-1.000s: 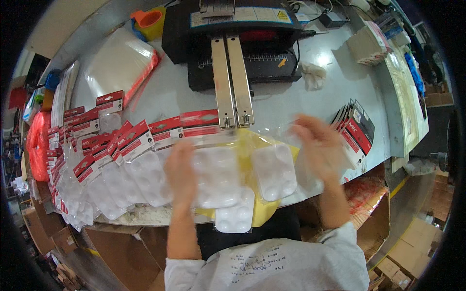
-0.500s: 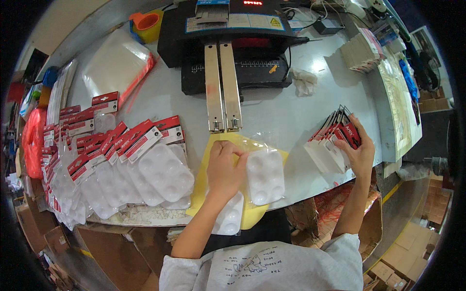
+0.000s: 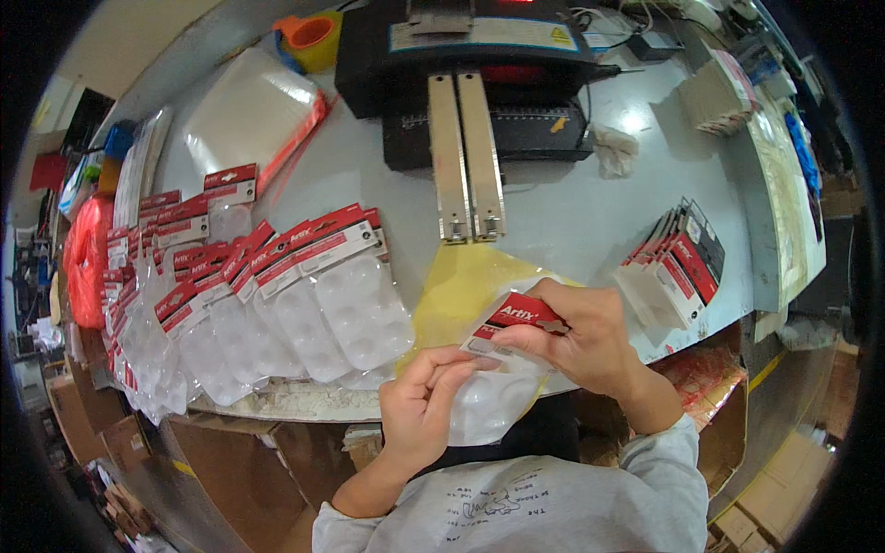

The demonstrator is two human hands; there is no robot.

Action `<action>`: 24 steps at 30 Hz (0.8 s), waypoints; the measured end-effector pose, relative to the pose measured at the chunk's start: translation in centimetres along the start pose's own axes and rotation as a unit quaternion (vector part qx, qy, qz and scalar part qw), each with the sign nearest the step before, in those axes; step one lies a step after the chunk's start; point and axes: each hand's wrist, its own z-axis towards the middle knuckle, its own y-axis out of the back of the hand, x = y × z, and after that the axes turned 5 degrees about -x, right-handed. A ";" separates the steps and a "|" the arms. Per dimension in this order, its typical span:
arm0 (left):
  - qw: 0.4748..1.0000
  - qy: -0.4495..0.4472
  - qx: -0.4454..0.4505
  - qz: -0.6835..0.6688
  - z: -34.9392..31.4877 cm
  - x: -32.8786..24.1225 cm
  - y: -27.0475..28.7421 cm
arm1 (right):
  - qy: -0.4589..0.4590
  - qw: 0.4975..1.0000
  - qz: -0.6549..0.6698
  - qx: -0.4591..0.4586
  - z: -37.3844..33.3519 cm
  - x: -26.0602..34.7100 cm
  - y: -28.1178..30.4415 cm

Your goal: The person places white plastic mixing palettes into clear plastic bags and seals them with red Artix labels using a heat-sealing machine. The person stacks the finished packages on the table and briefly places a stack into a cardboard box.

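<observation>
- The right hand point(image 3: 590, 336) has come back from the card stack point(image 3: 678, 267) with a red card point(image 3: 516, 323).
- Both hands pinch card and clear tray point(image 3: 489, 396) at the surface's near edge; left hand point(image 3: 424, 401) grips the tray.
- Many finished packs point(image 3: 277, 295) lie left; cards remain.

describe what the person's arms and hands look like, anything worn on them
Both the left hand and the right hand are bare, with no gloves, rings or watch visible. The forearms are uncovered; light grey fabric sleeves sit pushed up near the elbows.
</observation>
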 end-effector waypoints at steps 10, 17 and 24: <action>0.985 -0.053 0.004 0.165 1.0 0.8 1.0 | 0.076 0.993 -0.074 0.060 0.6 0.0 -0.3; 0.988 -0.060 -0.120 0.073 1.5 1.6 1.1 | -0.108 0.992 0.065 0.018 0.6 -1.9 0.6; 0.984 -0.025 -0.175 0.017 2.2 2.9 1.1 | -0.334 0.882 0.315 0.106 -2.4 -3.1 0.6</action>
